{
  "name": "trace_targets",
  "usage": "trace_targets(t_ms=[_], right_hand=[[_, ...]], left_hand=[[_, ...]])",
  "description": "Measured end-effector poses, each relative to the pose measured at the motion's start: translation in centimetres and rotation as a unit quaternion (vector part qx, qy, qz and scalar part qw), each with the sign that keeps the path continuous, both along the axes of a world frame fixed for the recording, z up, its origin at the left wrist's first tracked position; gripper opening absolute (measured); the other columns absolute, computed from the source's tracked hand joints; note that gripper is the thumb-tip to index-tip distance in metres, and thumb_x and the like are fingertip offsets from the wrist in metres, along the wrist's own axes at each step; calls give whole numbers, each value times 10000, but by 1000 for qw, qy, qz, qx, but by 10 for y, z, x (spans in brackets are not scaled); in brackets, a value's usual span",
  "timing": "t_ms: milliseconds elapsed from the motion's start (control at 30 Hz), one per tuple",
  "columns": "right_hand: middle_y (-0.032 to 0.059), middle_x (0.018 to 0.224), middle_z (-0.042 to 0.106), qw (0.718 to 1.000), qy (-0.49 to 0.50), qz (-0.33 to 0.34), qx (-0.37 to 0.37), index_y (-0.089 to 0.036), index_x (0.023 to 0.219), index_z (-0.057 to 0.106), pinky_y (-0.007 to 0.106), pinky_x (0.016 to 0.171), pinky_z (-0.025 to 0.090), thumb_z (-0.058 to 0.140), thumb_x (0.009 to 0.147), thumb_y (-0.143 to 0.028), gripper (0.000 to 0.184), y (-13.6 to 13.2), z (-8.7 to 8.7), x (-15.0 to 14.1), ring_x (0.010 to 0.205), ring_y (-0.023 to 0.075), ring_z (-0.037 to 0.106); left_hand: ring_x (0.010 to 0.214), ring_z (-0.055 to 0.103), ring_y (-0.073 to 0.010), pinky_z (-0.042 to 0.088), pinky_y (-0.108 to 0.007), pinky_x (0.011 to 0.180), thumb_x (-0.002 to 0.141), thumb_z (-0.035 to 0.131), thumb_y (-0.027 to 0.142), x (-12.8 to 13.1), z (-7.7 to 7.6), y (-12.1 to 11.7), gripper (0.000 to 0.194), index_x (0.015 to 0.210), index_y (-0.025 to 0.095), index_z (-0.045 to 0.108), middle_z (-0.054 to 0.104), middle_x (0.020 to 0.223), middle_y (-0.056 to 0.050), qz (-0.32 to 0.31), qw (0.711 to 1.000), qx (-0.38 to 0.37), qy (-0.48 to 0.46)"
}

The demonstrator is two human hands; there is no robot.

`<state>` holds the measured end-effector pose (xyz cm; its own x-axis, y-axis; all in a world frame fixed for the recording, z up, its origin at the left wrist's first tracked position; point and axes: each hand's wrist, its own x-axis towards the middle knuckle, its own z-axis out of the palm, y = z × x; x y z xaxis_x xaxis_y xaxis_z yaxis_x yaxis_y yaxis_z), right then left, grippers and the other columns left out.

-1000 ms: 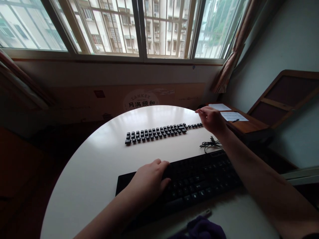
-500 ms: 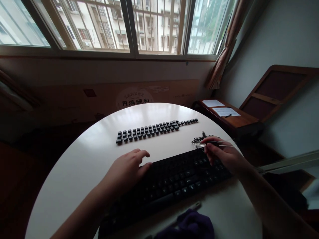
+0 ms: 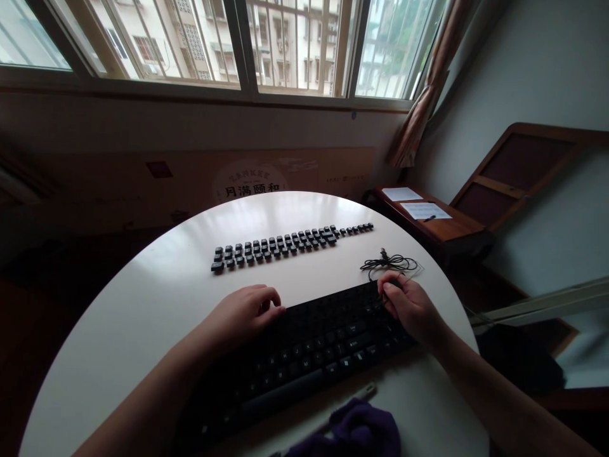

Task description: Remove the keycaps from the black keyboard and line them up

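Note:
A black keyboard [image 3: 304, 374] lies at a slant on the white round table. My left hand [image 3: 247, 309] rests at its far edge, fingers loosely curled and the thumb along the edge, with nothing seen in it. Over the keyboard's right end, my right hand [image 3: 406, 306] is closed around what looks like a wire keycap puller [image 3: 415, 271]; its thin wire shows beside the knuckles and its working end is hidden. Beyond the keyboard, removed keycaps [image 3: 273, 247] stand in rows. The keyboard's upper key area is dark and hard to make out.
A coiled black cable [image 3: 387, 261] lies behind my right hand. Near the front edge are a purple cloth [image 3: 354, 431] and a slim tool [image 3: 364, 391], partly covered. A wooden side table [image 3: 447, 230] with papers [image 3: 425, 211] stands at the right, by the window.
My right hand has moved slightly left and turned, now closed over the keyboard's right end; its wires have swung largely out of sight. My left fingers have curled in. The view shifted slightly.

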<state>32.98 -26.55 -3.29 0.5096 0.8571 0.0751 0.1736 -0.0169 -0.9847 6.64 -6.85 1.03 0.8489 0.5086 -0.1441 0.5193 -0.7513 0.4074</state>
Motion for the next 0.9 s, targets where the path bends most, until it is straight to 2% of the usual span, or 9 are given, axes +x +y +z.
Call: trace_targets(t_ms=[200, 367, 500, 667, 767, 900], right_hand=[[-83, 479, 429, 999, -38, 8, -17, -209, 852, 512, 190, 404, 271, 479, 927, -321, 139, 1, -2, 1, 412, 89, 386], [-80, 505, 419, 996, -77, 45, -33, -216, 841, 498, 203, 409, 275, 442, 952, -317, 160, -1, -4, 2, 419, 95, 382], [-79, 513, 376, 981, -174, 77, -47, -216, 827, 503, 226, 420, 254, 415, 961, -304, 183, -5, -1, 1, 424, 100, 343], [-49, 556, 422, 945, -316, 68, -46, -208, 777, 516, 253, 504, 312, 435, 915, -258, 168, -6, 9, -5, 497, 120, 397], [-52, 550, 409, 954, -290, 62, -45, -209, 788, 513, 252, 489, 301, 421, 933, -272, 183, -7, 6, -5, 484, 118, 385], [-64, 549, 385, 986, -154, 61, -30, -212, 829, 503, 233, 436, 259, 419, 967, -318, 193, -7, -6, 2, 454, 104, 348]], left_hand=[[823, 632, -236, 444, -312, 685, 890, 497, 476, 0, 2, 0, 320, 920, 235, 705, 702, 885, -44, 4, 1000, -4, 4], [833, 634, -238, 444, -313, 693, 882, 500, 482, 1, 1, 0, 327, 923, 233, 707, 706, 888, -48, 3, 1000, -4, 4], [816, 634, -233, 438, -311, 690, 878, 503, 491, 1, -1, 1, 329, 921, 238, 710, 706, 877, -42, 6, 1000, -6, 1], [825, 633, -233, 437, -316, 700, 888, 498, 489, 2, -2, 2, 322, 926, 246, 705, 705, 889, -35, 8, 1000, -7, 11], [830, 632, -234, 441, -318, 705, 890, 494, 495, 1, -2, 2, 327, 926, 247, 704, 704, 888, -35, 6, 1000, -8, 11], [841, 633, -237, 446, -318, 709, 890, 490, 492, 0, -1, 2, 335, 937, 242, 707, 707, 904, -44, 3, 1000, -9, 8]])
